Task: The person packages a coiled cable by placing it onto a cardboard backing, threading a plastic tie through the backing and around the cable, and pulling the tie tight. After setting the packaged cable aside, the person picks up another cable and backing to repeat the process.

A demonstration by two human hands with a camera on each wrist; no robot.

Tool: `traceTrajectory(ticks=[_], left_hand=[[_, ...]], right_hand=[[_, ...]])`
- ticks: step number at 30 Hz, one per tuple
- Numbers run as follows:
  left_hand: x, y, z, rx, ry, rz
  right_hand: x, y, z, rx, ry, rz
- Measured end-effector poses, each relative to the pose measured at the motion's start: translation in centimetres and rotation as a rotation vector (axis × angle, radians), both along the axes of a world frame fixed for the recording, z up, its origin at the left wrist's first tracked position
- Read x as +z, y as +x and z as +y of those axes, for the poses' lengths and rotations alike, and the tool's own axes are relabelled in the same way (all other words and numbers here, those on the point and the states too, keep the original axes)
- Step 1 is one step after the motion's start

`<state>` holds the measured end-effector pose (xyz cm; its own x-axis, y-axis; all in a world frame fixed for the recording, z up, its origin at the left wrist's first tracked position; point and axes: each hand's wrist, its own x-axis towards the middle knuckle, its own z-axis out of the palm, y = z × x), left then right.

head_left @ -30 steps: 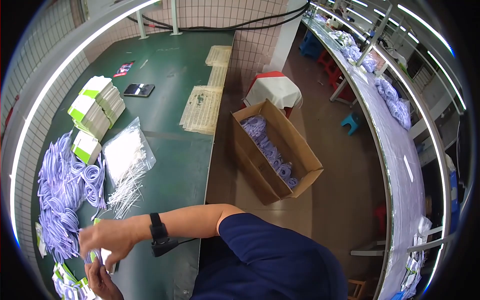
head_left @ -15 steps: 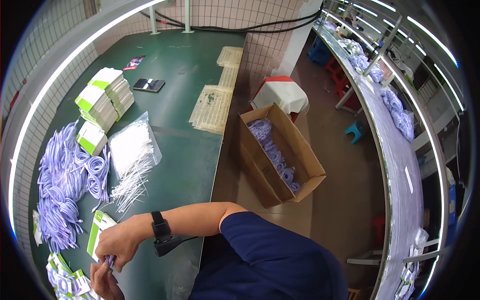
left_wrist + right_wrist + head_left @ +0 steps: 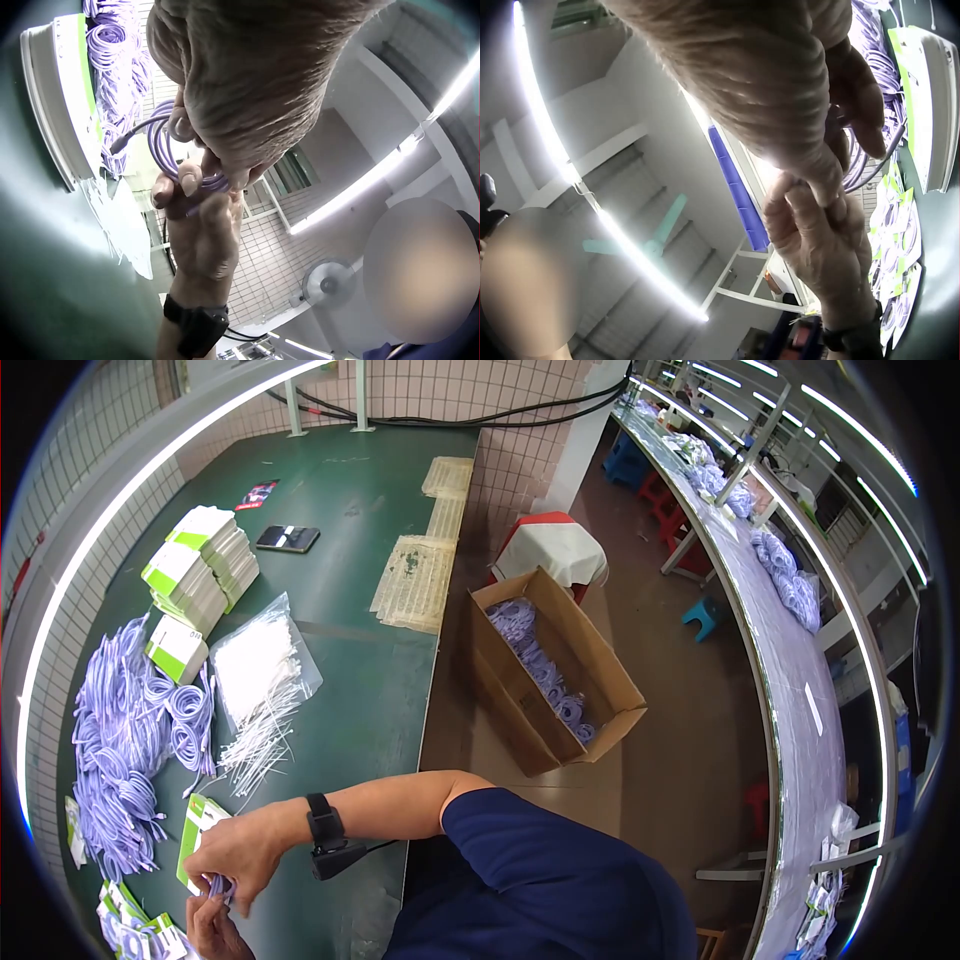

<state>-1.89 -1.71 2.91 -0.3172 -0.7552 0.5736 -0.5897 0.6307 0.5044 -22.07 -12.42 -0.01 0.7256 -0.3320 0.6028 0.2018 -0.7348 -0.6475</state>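
Note:
In the head view my right hand [image 3: 240, 857] comes in from above and pinches a small coil of purple cable [image 3: 222, 886]. Below it my left hand [image 3: 215, 932] grips the same coil, with the fingertips of both hands close together. The left wrist view shows the coil [image 3: 161, 146] between my left hand [image 3: 255, 90] and right hand [image 3: 202, 232], a dark plug end [image 3: 120, 144] sticking out. In the right wrist view my right hand [image 3: 765, 97] partly hides the coil [image 3: 861, 161], near my left hand [image 3: 817, 240]. Green-and-white cards [image 3: 200, 822] lie beside the hands.
Loose purple cables [image 3: 115, 750], stacked cards [image 3: 200, 565], a bag of white ties [image 3: 260, 660] and a phone [image 3: 288, 539] lie on the green table [image 3: 350, 680]. Cards with cables [image 3: 135, 920] are at the lower left. A carton [image 3: 520, 730] holds more coils.
The right hand, blurred and further left a second ago, has shifted right and down and grips the coil beside the left hand. More of the cards shows. The head view has shifted slightly.

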Motion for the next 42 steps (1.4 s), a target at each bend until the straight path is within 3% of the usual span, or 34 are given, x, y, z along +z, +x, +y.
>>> traceTrajectory(ticks=[2,5,13,18,25,30,33,36,37,40,42], left_hand=[[0.2,0.4,-0.1,-0.005,0.016,-0.002],[0.4,0.7,-0.3,-0.019,0.051,-0.004],[-0.1,2.0,-1.2,-0.129,0.038,-0.05],[-1.3,1.9,-2.2,-0.163,-0.077,-0.06],[-2.2,3.0,-2.9,-0.161,-0.042,-0.039],[-2.3,4.1,-3.4,-0.174,0.067,-0.057],[-2.8,5.1,-4.1,-0.225,0.088,-0.062],[-3.9,6.0,-4.7,0.055,0.099,0.147],[-4.7,6.9,-5.1,0.054,0.1,0.147],[-7.4,9.4,-6.5,0.234,0.254,-0.179],[-8.4,8.2,-6.5,0.247,0.227,-0.291]], right_hand=[[0.1,0.0,0.0,-0.03,-0.016,-0.013],[1.2,-0.9,0.1,0.156,0.319,0.141],[2.2,-2.5,-0.3,0.264,0.666,0.122],[1.9,-2.5,-0.8,0.233,0.652,0.103],[0.4,-1.1,-1.3,0.057,0.232,-0.076],[-0.3,-0.6,-1.2,-0.037,0.332,-0.034],[-0.7,-0.2,-1.5,-0.072,0.189,-0.144],[-0.8,-0.4,-2.2,-0.131,0.207,-0.161],[-0.8,-0.4,-2.3,-0.16,0.216,-0.169],[-1.2,-0.1,-3.0,-0.226,0.206,-0.222],[-1.4,0.1,-3.3,-0.259,0.2,-0.248]])
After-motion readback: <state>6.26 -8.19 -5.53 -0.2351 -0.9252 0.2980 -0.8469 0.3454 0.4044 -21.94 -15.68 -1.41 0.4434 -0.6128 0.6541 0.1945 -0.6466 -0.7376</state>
